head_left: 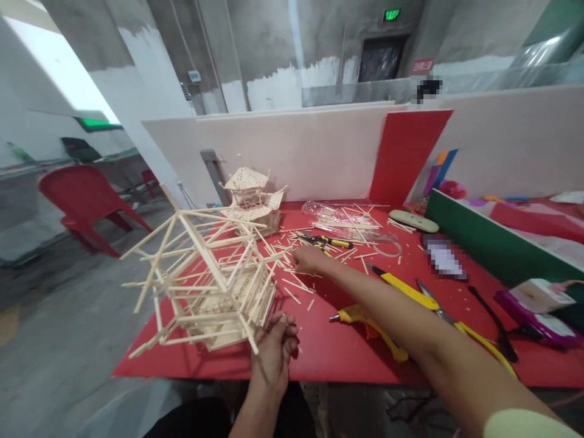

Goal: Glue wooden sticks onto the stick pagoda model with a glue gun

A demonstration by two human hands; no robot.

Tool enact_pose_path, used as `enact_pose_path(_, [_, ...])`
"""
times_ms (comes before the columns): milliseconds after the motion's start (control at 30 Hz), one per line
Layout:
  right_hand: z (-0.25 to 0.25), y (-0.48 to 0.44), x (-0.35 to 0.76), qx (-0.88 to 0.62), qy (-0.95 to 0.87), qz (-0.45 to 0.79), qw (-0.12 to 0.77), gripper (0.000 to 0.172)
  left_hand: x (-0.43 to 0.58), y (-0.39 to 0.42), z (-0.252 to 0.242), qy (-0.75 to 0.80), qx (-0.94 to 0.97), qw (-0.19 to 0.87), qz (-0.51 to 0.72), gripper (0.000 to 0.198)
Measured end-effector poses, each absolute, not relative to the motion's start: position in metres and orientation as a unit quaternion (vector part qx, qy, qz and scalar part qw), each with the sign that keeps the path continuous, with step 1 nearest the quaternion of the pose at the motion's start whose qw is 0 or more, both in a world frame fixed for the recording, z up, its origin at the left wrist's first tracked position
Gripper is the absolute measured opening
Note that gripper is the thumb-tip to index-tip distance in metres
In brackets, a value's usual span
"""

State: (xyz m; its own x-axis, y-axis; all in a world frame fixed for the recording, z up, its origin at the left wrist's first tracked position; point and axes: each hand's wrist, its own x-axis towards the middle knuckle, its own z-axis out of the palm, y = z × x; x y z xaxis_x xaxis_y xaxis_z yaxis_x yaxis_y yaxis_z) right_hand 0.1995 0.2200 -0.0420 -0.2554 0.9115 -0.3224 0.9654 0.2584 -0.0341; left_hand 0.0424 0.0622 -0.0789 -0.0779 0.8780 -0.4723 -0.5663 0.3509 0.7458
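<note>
My left hand [276, 344] rests palm up at the table's front edge, its fingers loosely curled and nothing visible in them. It lies against the near right side of a pale wooden stick model [223, 280], an open framework with a railed base. One slanting stick of the model crosses in front of my left wrist. My right hand [308, 260] reaches out over loose wooden sticks [292, 292], its fingers closed. A stick end meets those fingers, but whether they hold it I cannot tell. Yellow-and-black pliers [335, 241] lie just beyond that hand.
A finished-looking stick pavilion [250, 198] stands behind the model. Under my right forearm lies a yellow hot glue gun [365, 322]. Yellow-handled cutters [406, 289], scissors [442, 310], a phone [444, 258] and a green board [497, 237] are on the right. Bagged sticks [342, 219] lie at the back.
</note>
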Motion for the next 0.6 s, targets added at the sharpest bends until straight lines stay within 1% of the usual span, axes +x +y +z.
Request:
enact_pose_path(133, [-0.044, 0.224, 0.2, 0.608, 0.776, -0.128, 0.109, 0.034, 0.043, 0.065, -0.08, 0.487, 0.163, 0.663, 0.544, 0.021])
enact_pose_path(267, [-0.043, 0.222, 0.204, 0.61, 0.774, -0.141, 0.096, 0.034, 0.046, 0.068, -0.079, 0.494, 0.171, 0.658, 0.542, 0.02])
enact_pose_path(367, [-0.041, 0.212, 0.206, 0.6, 0.782, -0.148, 0.077, 0.034, 0.047, 0.067, -0.079, 0.49, 0.186, 0.66, 0.538, 0.023])
enact_pose_path(500, [-0.036, 0.193, 0.201, 0.57, 0.805, -0.155, 0.058, 0.032, 0.046, 0.063, -0.082, 0.483, 0.205, 0.665, 0.531, 0.033])
enact_pose_path(600, [-0.033, 0.181, 0.191, 0.553, 0.817, -0.155, 0.049, 0.031, 0.046, 0.06, -0.082, 0.481, 0.216, 0.657, 0.539, 0.034])
